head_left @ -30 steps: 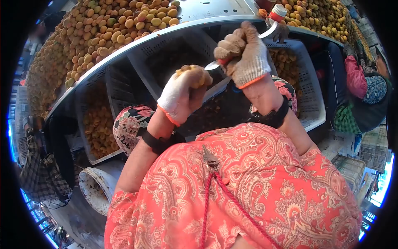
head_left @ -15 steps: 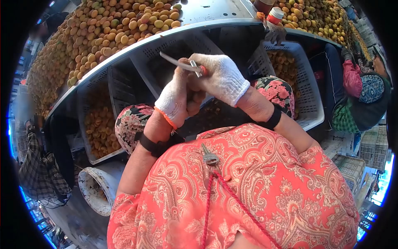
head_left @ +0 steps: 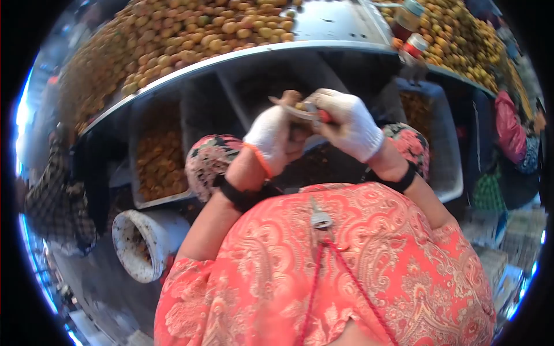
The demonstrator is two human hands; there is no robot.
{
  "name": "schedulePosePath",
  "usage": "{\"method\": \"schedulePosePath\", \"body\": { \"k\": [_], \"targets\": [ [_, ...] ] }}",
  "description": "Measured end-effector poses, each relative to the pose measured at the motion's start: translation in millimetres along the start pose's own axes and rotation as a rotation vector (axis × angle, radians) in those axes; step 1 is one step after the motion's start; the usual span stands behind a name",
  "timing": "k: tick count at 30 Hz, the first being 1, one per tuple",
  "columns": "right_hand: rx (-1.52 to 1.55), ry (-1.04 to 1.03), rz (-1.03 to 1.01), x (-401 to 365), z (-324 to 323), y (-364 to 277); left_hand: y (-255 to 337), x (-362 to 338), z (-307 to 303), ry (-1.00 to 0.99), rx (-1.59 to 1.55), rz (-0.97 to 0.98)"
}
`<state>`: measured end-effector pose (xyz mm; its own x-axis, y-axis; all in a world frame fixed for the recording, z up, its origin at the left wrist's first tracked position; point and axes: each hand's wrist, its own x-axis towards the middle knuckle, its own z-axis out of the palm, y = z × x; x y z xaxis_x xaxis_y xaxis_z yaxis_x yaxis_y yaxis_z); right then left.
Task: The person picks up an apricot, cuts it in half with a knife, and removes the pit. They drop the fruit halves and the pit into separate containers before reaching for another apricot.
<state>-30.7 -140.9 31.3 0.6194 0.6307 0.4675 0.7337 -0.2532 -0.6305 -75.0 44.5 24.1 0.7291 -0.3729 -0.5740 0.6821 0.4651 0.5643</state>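
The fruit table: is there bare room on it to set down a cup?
Yes: the metal patch between the left fruit pile and the red bottle, behind the front rim. The right fruit pile, past the bottle, is crowded too. Below, the left hand, right hand and knife crowd the middle.

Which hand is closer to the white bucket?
The left. The bucket is low on the person's left; the left hand is up and right of it in the picture, the right hand farther right.

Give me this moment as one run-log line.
right hand: holding red-handled knife | left hand: close to blade, contents unclear | both gloved | fruit: piled ahead
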Motion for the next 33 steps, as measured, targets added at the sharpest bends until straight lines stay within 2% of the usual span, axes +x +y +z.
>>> {"method": "schedulePosePath", "body": {
  "k": [1,4,6,8,10,11,12,14,16,18,20,22,23,24,25,26,28,29,30,31,32,33],
  "targets": [
    [0.06,0.02,-0.001,1.7,-0.2,-6.6,0.2,-5.3,0.3,0.009,0.002,0.036],
    [-0.062,0.074,-0.095,4.2,10.3,-11.2,-3.5,-9.9,1.6,0.042,0.027,0.153],
    [-0.057,0.079,-0.102,3.9,18.4,-5.8,-2.6,-13.5,-6.5,0.017,0.0,0.143],
    [-0.052,0.09,-0.106,4.4,23.6,-1.4,-3.6,-13.3,-14.8,-0.092,-0.005,0.093],
    [0.01,0.081,-0.056,3.3,26.1,-0.8,-1.7,-23.7,-14.3,-0.071,0.057,0.164],
    [0.044,0.097,0.024,2.7,24.5,-2.0,5.6,-30.6,-18.6,0.044,0.162,0.212],
    [0.04,0.109,0.022,1.7,22.6,2.0,13.6,-37.2,-24.4,0.156,0.267,0.261],
    [0.185,0.207,0.26,-4.0,18.4,16.6,32.1,-49.9,-46.1,0.455,0.406,0.393],
    [0.179,0.286,0.288,-11.5,15.0,32.7,57.2,-49.8,-126.4,0.699,0.773,0.551],
    [0.111,0.251,0.506,-21.7,14.7,49.9,97.8,-81.5,-177.9,1.095,1.285,0.377],
    [0.114,0.26,0.609,-26.6,12.5,50.8,141.7,-102.7,-240.3,1.486,1.733,0.075],
    [0.094,0.242,0.643,-33.1,17.9,61.8,170.9,-109.9,-221.5,1.35,1.563,0.37],
    [0.051,0.229,0.629,-34.3,20.4,65.6,182.0,-97.1,-208.3,1.308,1.509,0.578],
    [0.057,0.231,0.633,-34.3,22.1,67.8,188.5,-79.9,-183.2,1.117,1.333,0.686],
    [0.11,0.211,0.596,-33.4,22.1,69.6,193.5,-61.2,-153.4,1.023,1.288,0.669],
    [0.162,0.194,0.558,-31.7,21.2,71.3,193.5,-36.9,-129.9,0.925,1.279,0.749],
    [0.248,0.061,0.605,-27.6,14.1,70.5,200.8,14.8,-97.1,0.819,1.432,0.778],
    [0.257,0.05,0.608,-27.8,13.6,72.8,204.1,37.0,-76.2,0.83,1.562,0.707],
    [0.265,0.038,0.611,-28.9,14.2,75.7,214.1,74.4,-95.2,0.777,1.685,0.825],
    [0.275,0.025,0.628,-31.4,15.1,80.5,214.7,91.0,-75.2,0.815,1.808,0.754],
    [0.269,0.022,0.651,-32.1,14.8,82.5,216.9,113.9,-78.9,0.849,1.873,0.792],
    [0.273,0.025,0.674,-33.2,15.9,86.3,220.0,127.3,-75.0,0.843,1.927,0.744]
  ]
}}
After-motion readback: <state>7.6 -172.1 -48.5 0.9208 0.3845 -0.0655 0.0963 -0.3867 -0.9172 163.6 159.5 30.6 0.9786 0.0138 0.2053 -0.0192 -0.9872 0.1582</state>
